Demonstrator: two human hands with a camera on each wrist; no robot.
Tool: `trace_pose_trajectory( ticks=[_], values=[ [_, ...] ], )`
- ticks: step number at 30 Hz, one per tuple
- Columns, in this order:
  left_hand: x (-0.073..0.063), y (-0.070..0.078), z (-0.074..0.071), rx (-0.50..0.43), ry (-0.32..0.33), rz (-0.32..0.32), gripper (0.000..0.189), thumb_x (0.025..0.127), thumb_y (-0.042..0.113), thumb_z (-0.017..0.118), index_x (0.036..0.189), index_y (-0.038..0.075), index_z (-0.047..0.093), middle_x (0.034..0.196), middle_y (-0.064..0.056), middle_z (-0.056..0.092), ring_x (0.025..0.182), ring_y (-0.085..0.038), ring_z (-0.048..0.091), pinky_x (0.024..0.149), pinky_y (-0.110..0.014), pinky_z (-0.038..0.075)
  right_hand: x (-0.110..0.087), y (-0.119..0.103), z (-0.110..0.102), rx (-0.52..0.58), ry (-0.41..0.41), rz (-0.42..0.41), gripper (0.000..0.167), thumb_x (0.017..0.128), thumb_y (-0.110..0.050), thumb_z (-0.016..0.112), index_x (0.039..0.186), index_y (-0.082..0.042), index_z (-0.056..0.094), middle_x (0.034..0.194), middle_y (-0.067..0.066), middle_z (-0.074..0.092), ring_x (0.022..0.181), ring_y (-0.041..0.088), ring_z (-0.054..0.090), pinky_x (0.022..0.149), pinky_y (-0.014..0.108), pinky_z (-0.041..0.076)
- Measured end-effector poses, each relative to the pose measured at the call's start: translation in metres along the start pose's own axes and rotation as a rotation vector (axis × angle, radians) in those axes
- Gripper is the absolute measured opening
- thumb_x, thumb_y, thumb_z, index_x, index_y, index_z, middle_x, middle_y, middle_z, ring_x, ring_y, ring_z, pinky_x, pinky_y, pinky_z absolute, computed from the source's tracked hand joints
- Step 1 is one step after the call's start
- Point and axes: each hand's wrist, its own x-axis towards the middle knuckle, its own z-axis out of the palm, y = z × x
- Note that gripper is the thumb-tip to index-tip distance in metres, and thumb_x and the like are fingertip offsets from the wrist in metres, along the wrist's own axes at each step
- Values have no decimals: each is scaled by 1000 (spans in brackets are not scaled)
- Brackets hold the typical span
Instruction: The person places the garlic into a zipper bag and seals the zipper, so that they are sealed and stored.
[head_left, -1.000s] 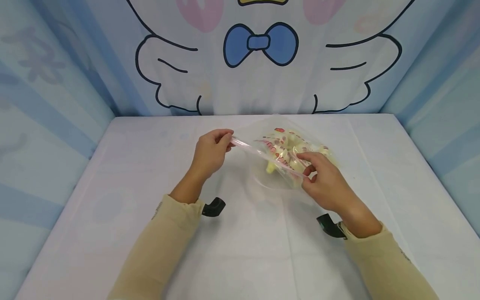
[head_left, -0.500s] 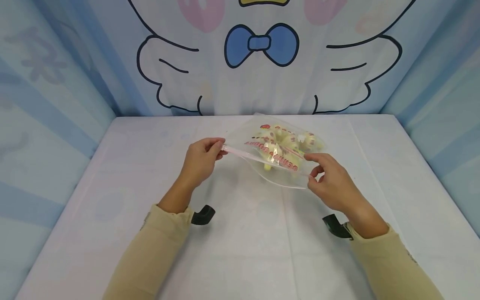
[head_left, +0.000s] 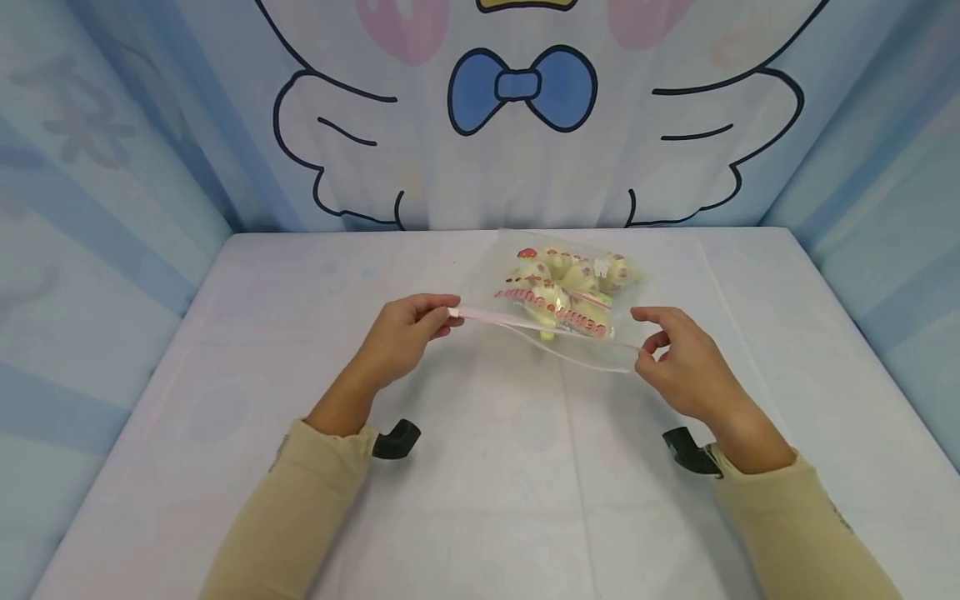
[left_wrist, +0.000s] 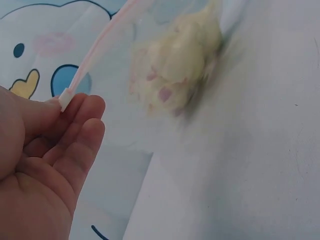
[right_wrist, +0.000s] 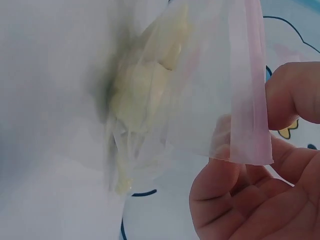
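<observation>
The clear zip bag of pale yellow toys hangs just above the tabletop, its pink zip strip running left-right between the left hand pinching the slider end and the right hand pinching the far corner, both lower and wider apart than a second ago.

Zip bag hung over the table, centre-rear. Left hand held its left corner, right hand its right corner. Toys sat inside the bag, toward the backdrop behind.
</observation>
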Motion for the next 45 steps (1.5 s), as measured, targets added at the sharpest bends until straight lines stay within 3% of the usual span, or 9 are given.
trace_pose_trajectory(
  ticks=[8,20,26,28,32,36,41,45],
  values=[
    [-4,-5,7,-64,50,44,28,100,11,63,124,-2,67,114,-12,71,103,-21,69,91,-28,53,-1,4,0,11,22,27,57,92,-4,57,147,0,42,132,22,46,92,31,52,65,29,54],
    [-4,-8,9,-89,79,24,18,95,9,70,108,-3,74,103,-13,73,90,-20,71,84,-29,56,-2,5,-1,1,43,26,57,92,-4,58,147,1,42,130,22,47,90,31,52,67,31,54],
    [-3,-10,9,-66,84,0,16,90,12,76,101,-1,75,95,-10,74,85,-20,71,82,-31,57,-3,4,-1,-4,58,-16,56,92,-5,60,146,1,43,131,22,47,91,32,53,68,33,54],
    [-3,-10,10,-63,81,-5,16,90,13,76,100,0,75,94,-9,74,85,-20,70,82,-31,57,-3,-1,-1,-16,76,-72,55,93,-8,64,144,1,46,133,22,47,95,33,53,74,39,55],
    [-5,-5,14,-69,66,-11,16,91,12,75,101,-1,74,95,-11,74,85,-20,71,82,-31,57,0,-20,6,-30,160,-308,46,89,-10,75,130,4,59,131,21,55,104,34,56,86,52,50],
    [-8,-1,19,-108,36,-45,19,94,13,72,105,-3,73,96,-14,73,85,-20,71,81,-30,57,8,-46,24,-67,224,-525,38,82,-11,82,116,3,69,118,17,66,108,35,59,92,52,49],
    [-11,1,23,-149,-25,-70,24,99,15,65,112,-4,70,98,-14,72,87,-21,71,81,-31,57,19,-70,51,-164,220,-647,36,81,-20,85,110,-3,73,110,12,71,107,32,63,94,47,49],
    [-15,2,23,-163,-62,-68,23,100,12,62,114,-5,69,99,-14,72,87,-20,71,81,-31,58,25,-80,69,-234,264,-724,27,81,-21,85,103,-7,76,104,8,72,100,29,64,86,46,51]
  ],
)
